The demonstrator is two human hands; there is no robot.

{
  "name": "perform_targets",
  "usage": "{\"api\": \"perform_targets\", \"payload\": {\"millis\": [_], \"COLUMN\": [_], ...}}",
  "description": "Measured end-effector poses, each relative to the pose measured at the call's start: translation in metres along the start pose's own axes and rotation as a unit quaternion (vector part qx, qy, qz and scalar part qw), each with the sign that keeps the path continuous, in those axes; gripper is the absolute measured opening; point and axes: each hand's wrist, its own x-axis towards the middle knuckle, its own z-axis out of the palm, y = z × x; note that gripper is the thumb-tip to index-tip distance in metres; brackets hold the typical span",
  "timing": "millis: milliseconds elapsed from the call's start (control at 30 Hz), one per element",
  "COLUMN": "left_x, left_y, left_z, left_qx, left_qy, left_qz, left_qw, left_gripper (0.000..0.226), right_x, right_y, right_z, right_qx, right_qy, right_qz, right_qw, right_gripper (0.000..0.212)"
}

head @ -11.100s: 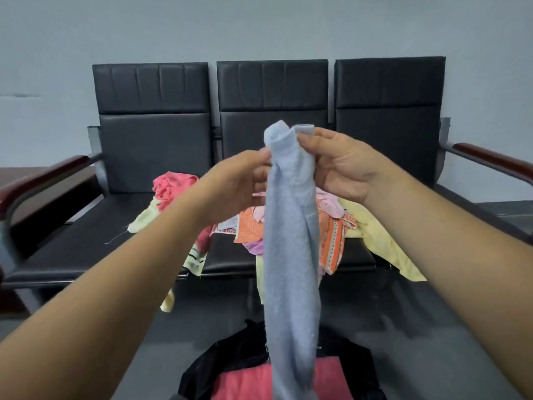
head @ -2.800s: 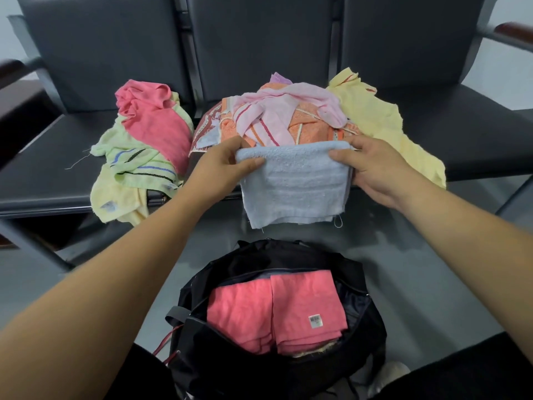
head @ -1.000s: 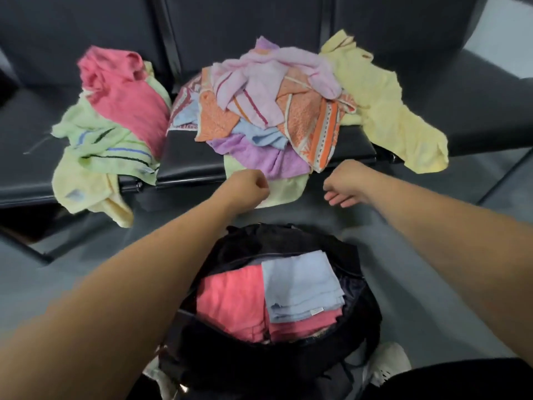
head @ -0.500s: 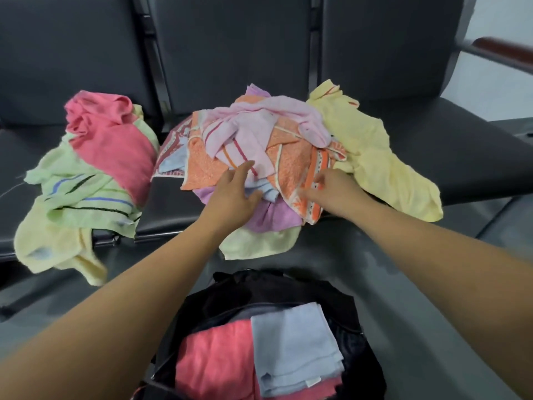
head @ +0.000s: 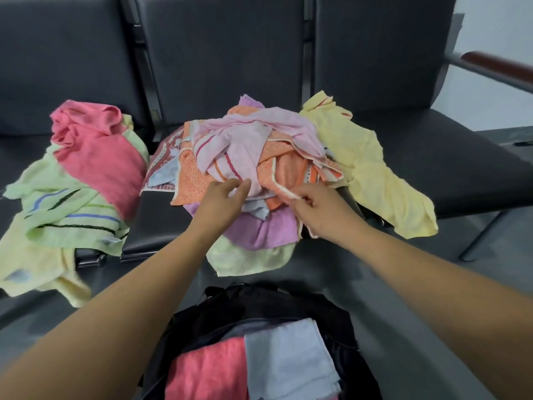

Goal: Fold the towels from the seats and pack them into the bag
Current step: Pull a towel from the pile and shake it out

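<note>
Left seat: pink towel (head: 101,163) lying over green striped towel (head: 66,215). Middle seat heap: left hand (head: 222,204), fingers loosely straight, touches pale striped towel (head: 230,145); right hand (head: 323,212) pinches orange towel (head: 285,171) at its edge; yellow towel (head: 372,174) just right. Below: bag (head: 259,303) holding folded red towel (head: 207,368) and blue towel (head: 288,353).

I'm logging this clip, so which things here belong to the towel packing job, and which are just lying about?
Job: black bag, folded blue towel and folded pink towel inside it; loose towel pile on the seats; orange towel pinched by the right hand; left hand touching the pale pink towel.
Just there: wooden armrest, grey floor, white wall.
</note>
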Motion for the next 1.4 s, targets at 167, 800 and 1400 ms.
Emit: {"api": "perform_targets", "payload": {"millis": [167,800,1400], "left_x": [-0.008,-0.081,-0.111], "left_y": [-0.002,0.051,0.044], "left_z": [0.007,-0.098,-0.104], "left_qx": [0.028,-0.292,-0.102], "left_qy": [0.036,-0.103,-0.153], "left_qz": [-0.006,0.148,0.043], "left_qw": [0.999,0.939,0.982], "left_gripper": [0.037,0.012,0.027], "right_x": [-0.028,-0.001,-0.061], "right_y": [-0.003,-0.078,-0.139], "right_z": [0.006,-0.003,-0.054], "right_qx": [-0.044,0.139,0.538], "right_qy": [-0.046,0.003,-0.053], "right_qz": [0.016,-0.084,0.049], "right_qw": [0.998,0.987,0.84], "right_gripper": [0.037,0.031,0.022]}}
